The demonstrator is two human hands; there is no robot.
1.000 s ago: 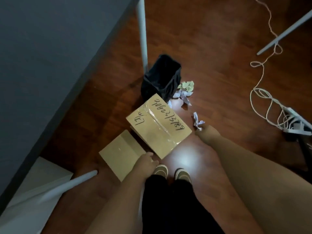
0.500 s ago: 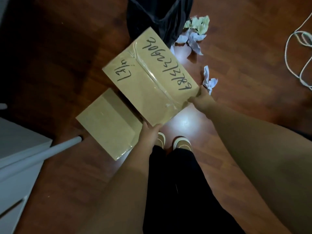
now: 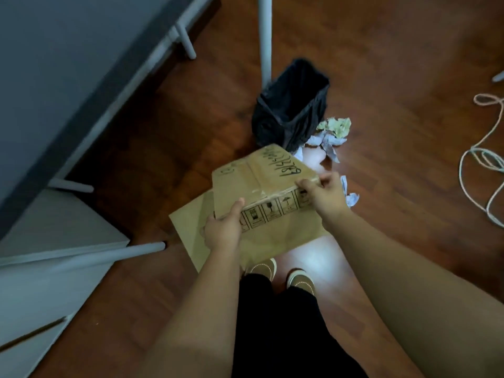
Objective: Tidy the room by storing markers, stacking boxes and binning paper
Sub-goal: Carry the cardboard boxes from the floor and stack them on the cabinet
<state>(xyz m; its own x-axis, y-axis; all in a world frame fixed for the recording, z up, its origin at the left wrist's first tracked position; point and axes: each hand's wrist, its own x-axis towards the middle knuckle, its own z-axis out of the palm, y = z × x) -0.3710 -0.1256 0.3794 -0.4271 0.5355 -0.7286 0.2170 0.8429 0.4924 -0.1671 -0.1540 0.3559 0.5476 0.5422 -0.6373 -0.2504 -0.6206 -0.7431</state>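
A taped cardboard box with black handwriting point(image 3: 261, 178) is lifted off the floor and tilted, its printed side facing me. My left hand point(image 3: 223, 226) grips its near left corner. My right hand point(image 3: 323, 193) grips its near right corner. A second, plain cardboard box point(image 3: 191, 230) lies flat on the floor below it, partly hidden. A black lined bin point(image 3: 291, 107) stands just beyond. Crumpled paper point(image 3: 334, 133) lies right of the bin, and another crumpled piece point(image 3: 350, 196) lies by my right hand.
A grey table point(image 3: 68, 77) with white legs point(image 3: 266, 36) fills the left side. A white cabinet point(image 3: 49, 255) sits at lower left. White cable point(image 3: 480, 165) coils on the wood floor at the right. My shoes point(image 3: 281, 274) stand just behind the boxes.
Both hands closed on the written box and raised it from the floor, tilting its near side up over the plain box. The view pulled back and up.
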